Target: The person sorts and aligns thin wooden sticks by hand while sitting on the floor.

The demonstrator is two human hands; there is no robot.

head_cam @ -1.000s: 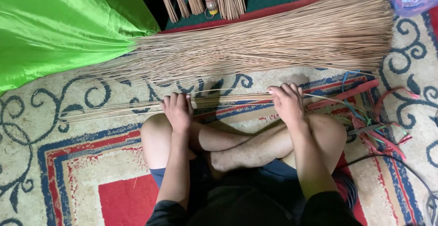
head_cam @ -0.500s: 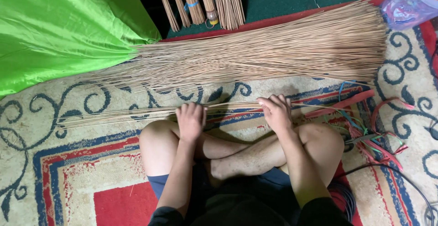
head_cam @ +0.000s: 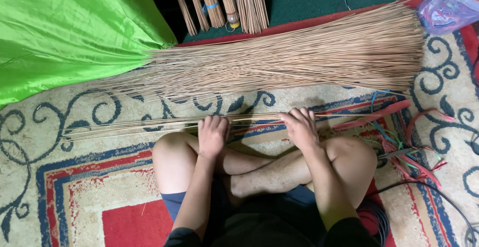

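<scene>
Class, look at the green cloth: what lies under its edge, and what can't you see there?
The thin ends of the big stick pile run under the green cloth. Past the cloth's edge they are covered, so how far they go cannot be seen.

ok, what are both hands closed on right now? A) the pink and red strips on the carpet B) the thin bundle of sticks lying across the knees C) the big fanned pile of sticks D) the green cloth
B: the left hand and right hand both grip the thin bundle of sticks, which runs sideways in front of the crossed legs; the big pile of sticks lies apart, farther away on the carpet.
</scene>
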